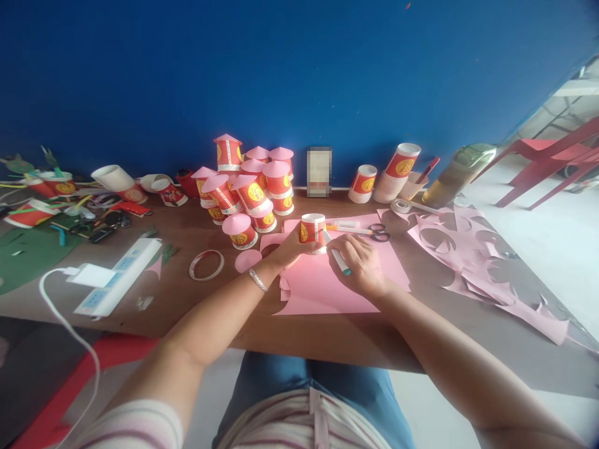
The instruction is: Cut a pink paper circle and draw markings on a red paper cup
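Note:
My left hand (293, 247) is wrapped round a red paper cup (312, 229) with a yellow emblem and a white rim. It is held over a stack of pink paper sheets (327, 290). In my right hand (359, 260) is a white marker with a teal end (340, 260), its other end close to the cup's side; whether it touches I cannot tell. Scissors (380, 232) with dark handles lie behind, on the pink paper. To the left, a pink paper disc (248, 260) rests on the table near several red cups with pink cone tops (253, 192).
A tape roll (206, 265) and a white power strip (119, 277) with a plugged-in charger lie left. Pink cut-out scraps (468, 249) cover the right side. Stacked red cups (402, 163) and a bottle (456, 174) stand at the back right, before a blue wall (281, 68).

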`<state>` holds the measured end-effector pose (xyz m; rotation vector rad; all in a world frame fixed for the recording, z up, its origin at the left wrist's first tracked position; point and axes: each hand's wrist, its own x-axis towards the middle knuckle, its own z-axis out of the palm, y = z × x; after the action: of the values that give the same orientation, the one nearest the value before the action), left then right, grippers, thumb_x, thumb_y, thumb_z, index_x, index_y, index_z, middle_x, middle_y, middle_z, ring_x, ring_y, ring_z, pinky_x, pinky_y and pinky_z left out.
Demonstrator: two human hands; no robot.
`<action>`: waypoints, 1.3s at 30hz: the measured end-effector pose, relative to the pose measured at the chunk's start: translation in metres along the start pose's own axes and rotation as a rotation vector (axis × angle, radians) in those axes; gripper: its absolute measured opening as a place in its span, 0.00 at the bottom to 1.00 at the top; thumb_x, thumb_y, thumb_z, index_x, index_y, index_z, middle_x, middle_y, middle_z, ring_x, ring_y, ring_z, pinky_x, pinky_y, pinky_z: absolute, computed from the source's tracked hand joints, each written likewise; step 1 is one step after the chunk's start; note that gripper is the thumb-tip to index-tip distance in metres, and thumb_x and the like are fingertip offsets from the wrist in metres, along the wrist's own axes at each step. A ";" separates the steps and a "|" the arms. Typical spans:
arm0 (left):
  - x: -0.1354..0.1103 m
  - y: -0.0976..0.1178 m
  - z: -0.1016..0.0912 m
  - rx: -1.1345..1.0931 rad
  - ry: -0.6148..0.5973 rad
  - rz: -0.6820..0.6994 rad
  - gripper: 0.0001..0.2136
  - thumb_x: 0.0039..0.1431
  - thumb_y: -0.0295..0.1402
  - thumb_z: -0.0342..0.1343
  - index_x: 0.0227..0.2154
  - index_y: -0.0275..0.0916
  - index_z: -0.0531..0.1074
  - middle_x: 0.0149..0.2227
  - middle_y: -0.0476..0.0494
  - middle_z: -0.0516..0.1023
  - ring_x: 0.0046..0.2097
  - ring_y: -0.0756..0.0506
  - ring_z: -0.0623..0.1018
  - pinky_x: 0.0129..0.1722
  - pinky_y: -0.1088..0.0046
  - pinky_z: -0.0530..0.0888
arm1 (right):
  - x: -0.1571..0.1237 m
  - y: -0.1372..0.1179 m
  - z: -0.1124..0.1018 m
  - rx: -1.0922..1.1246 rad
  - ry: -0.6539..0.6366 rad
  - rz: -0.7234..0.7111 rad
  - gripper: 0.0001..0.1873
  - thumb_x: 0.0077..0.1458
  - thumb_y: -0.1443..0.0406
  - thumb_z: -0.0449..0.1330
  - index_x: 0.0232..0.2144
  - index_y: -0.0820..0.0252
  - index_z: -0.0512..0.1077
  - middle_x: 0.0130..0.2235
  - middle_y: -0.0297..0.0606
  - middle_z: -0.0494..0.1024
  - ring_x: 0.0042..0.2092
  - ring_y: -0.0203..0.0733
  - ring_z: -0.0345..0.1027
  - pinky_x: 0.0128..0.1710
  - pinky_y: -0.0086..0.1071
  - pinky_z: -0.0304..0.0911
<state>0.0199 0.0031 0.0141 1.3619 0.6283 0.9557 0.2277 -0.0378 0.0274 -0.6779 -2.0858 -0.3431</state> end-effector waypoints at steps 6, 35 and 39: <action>0.000 0.000 -0.001 0.013 0.004 -0.014 0.19 0.57 0.43 0.72 0.36 0.38 0.69 0.34 0.51 0.68 0.36 0.50 0.65 0.37 0.70 0.62 | -0.001 0.002 0.000 0.000 0.003 0.009 0.14 0.62 0.78 0.54 0.44 0.55 0.69 0.35 0.37 0.79 0.33 0.42 0.73 0.35 0.35 0.67; 0.000 0.004 0.002 -0.024 0.050 -0.029 0.20 0.54 0.43 0.74 0.36 0.38 0.70 0.34 0.51 0.68 0.36 0.50 0.65 0.37 0.72 0.64 | 0.000 -0.001 -0.001 0.027 -0.005 0.008 0.12 0.63 0.75 0.57 0.44 0.56 0.71 0.34 0.36 0.79 0.32 0.42 0.72 0.34 0.35 0.66; -0.001 0.003 0.002 -0.023 0.048 -0.019 0.19 0.54 0.43 0.73 0.36 0.38 0.70 0.34 0.50 0.69 0.35 0.50 0.66 0.37 0.71 0.65 | 0.000 0.000 -0.003 0.039 0.004 0.011 0.12 0.63 0.75 0.58 0.44 0.55 0.70 0.34 0.36 0.80 0.32 0.42 0.73 0.34 0.36 0.67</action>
<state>0.0202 0.0014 0.0169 1.3141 0.6641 0.9804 0.2291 -0.0392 0.0290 -0.6643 -2.0791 -0.2967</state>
